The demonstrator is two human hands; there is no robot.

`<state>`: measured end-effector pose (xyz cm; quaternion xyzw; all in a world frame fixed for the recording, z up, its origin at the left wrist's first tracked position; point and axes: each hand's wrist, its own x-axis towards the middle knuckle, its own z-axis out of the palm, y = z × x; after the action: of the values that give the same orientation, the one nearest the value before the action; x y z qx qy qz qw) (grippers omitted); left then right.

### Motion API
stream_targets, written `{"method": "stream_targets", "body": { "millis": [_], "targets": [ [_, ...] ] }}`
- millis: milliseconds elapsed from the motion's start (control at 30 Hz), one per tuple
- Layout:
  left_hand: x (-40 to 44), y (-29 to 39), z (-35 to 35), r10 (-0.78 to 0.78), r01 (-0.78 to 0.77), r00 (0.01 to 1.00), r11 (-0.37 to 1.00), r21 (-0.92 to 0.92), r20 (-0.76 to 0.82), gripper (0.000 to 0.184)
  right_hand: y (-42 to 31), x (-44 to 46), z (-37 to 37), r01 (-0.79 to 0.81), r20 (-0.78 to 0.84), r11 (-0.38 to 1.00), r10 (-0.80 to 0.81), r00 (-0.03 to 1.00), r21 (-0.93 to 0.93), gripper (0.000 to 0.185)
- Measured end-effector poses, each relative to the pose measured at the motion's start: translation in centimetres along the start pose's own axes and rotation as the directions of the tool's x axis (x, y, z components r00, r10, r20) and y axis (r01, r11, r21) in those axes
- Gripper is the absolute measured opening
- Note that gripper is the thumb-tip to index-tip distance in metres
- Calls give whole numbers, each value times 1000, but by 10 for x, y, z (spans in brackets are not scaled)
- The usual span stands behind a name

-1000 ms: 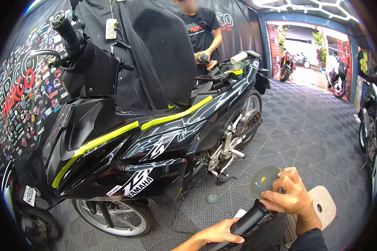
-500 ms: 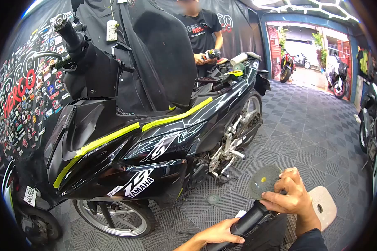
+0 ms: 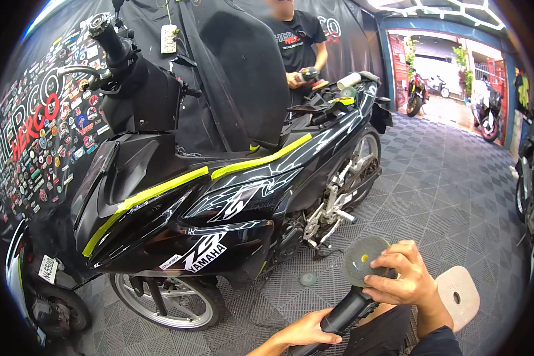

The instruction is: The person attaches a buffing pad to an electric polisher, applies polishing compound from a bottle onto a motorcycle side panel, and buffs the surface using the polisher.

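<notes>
My left hand (image 3: 310,331) is closed around the black body of a handheld polisher (image 3: 345,313), low in the view. A round grey-green polishing pad (image 3: 357,265) with a yellow centre faces up at the tool's head. Fingers of my right hand (image 3: 404,277) curl over the pad's right side and grip it near the edge; some fingertips are hidden behind it. Beyond stands a black motorcycle (image 3: 237,204) with yellow masking tape (image 3: 160,188) along its side panels. A similar round pad (image 3: 307,279) lies on the floor near the motorcycle.
A beige stool top (image 3: 458,296) with a slot is at my right. Behind the motorcycle, another person (image 3: 302,50) holds a polisher. Parts rest on the motorcycle's rear. More motorcycles stand at the left edge, right edge and doorway. Grey tiles (image 3: 445,196) cover the floor.
The view has shifted slightly, so the motorcycle appears a little to the right. My hands and the polisher sit slightly further left in view, both keeping their grip. The other person's polisher is lower.
</notes>
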<state>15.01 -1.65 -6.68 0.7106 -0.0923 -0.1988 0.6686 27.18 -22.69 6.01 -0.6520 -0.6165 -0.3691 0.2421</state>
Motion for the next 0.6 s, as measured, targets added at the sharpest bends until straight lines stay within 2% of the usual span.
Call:
{"method": "stream_targets", "body": {
  "millis": [167,300,500,600],
  "targets": [
    [-9,-12,-2,-38,45,994,997,63,-107,83,2,3,8,22,118,1000,-24,993,21,30],
    [-17,-30,-4,-69,87,981,992,90,-184,79,6,-2,21,81,117,996,-85,989,40,28],
    [-29,-42,2,-72,132,945,976,172,-320,78,12,-8,43,80,109,971,-106,988,224,34],
    [-33,-44,6,-109,188,924,964,186,-368,78,25,-15,60,-67,7,913,71,997,403,39]
  ]
}}
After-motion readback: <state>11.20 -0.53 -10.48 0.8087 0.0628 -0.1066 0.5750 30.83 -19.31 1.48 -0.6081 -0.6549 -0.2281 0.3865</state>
